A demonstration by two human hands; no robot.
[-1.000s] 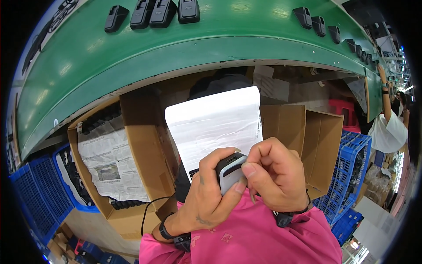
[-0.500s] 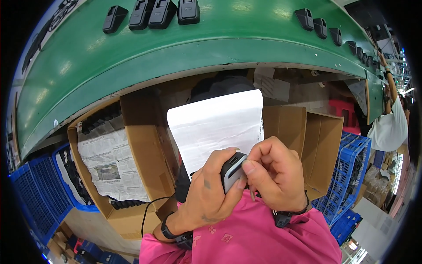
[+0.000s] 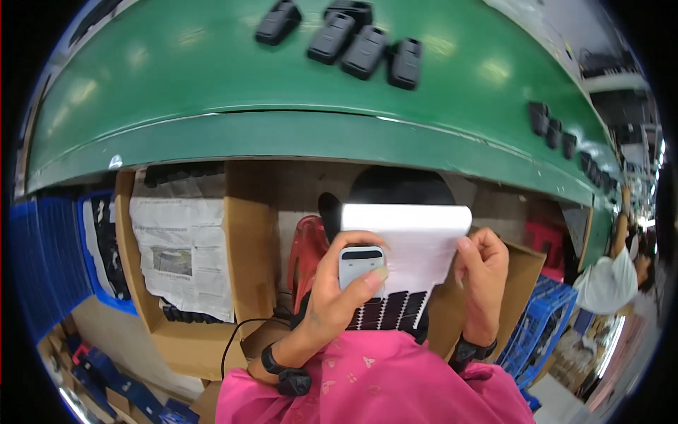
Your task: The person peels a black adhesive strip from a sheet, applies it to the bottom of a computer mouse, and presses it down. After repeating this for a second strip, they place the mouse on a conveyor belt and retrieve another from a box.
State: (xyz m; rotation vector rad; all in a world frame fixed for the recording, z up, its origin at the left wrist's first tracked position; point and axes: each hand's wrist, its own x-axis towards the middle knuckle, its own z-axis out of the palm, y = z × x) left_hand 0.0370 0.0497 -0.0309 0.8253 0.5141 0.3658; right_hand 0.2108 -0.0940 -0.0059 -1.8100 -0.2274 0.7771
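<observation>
My left hand (image 3: 337,286) is closed around a small rounded device (image 3: 360,266), light grey with a black band across its top. Its thumb lies over the device's lower right part. Across my lap lies a white sheet (image 3: 413,233) with a curled far end and rows of black strips, apparently labels, on its near part. At the sheet's right edge, my right hand (image 3: 486,265) is closed in a pinch, thumb and forefinger on the paper's border.
Black plastic holders (image 3: 364,53) stand on the green bench (image 3: 212,78) ahead, more at right. A carton (image 3: 251,247) with newspaper (image 3: 180,247) is at left, another carton (image 3: 519,272) at right. Blue crates (image 3: 540,318) flank both. A person (image 3: 609,283) is at far right.
My right hand has left the device and moved right to the sheet's edge. The left hand has turned the device face up. The view has shifted, and more of the sheet's black rows show.
</observation>
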